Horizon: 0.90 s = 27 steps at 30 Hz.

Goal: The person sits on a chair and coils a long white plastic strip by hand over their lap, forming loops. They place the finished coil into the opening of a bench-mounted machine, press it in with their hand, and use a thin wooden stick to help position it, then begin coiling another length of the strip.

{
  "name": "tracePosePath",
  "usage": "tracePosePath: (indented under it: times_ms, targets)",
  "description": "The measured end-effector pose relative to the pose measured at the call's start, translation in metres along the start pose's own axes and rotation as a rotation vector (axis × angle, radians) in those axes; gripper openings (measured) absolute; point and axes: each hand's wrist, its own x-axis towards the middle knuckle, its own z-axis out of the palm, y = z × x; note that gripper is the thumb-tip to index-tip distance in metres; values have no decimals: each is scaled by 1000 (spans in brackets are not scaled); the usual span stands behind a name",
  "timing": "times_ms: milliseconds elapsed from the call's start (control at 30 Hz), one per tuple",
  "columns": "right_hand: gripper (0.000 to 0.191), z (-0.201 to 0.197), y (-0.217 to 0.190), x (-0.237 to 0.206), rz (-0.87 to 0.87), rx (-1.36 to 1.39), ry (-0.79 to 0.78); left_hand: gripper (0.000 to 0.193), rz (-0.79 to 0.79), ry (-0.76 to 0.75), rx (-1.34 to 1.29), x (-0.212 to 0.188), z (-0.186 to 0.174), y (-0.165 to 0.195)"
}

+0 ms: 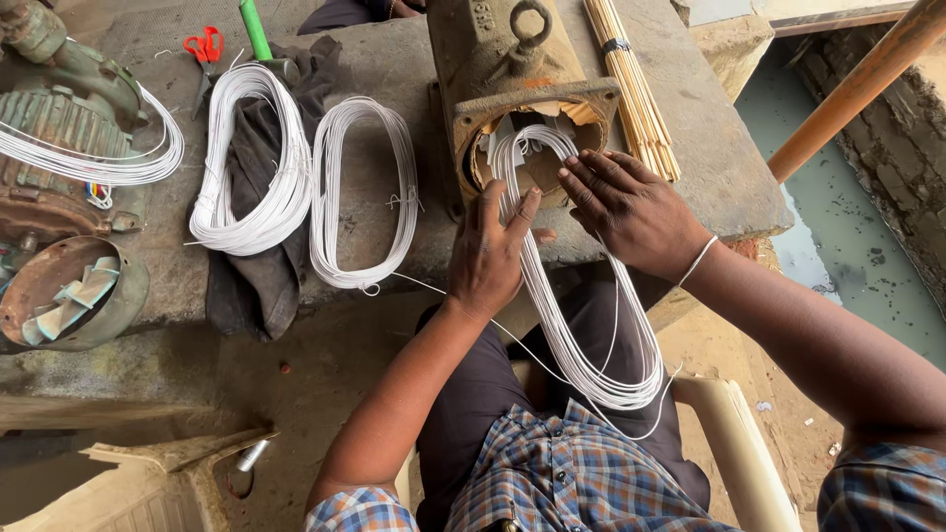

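A rusty motor housing (512,69) stands at the edge of a concrete slab (404,59), its open bore facing me. A long loop of white wire (581,345) runs from that bore down over my lap. My left hand (493,256) presses the wire strands against the housing's lower rim, with the fingers curled over them. My right hand (631,207) lies flat with spread fingers on the right side of the bore, touching the wire there.
Two more white wire coils (256,158) (365,192) lie on the slab, one on a dark cloth (251,286). Red-handled scissors (205,49), a green-handled tool (256,30) and a bundle of thin sticks (631,89) are farther back. Another motor (59,148) sits left. Water (838,197) lies right.
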Motion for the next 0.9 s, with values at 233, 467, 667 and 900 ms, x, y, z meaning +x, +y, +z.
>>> tracePosePath:
  times_ms: [233, 467, 667, 900]
  targets:
    - [55, -8, 4, 6, 29, -60, -47, 44, -15, -106, 170, -5, 14, 0]
    - [48, 3, 9, 17, -41, -132, 29, 48, -9, -7, 126, 4, 15, -10]
    - [40, 18, 27, 30, -159, -245, 8, 40, -12, -70, 392, 13, 23, -21]
    - [34, 20, 32, 30, -238, -327, -27, 43, 42, -118, 469, 6, 37, -28]
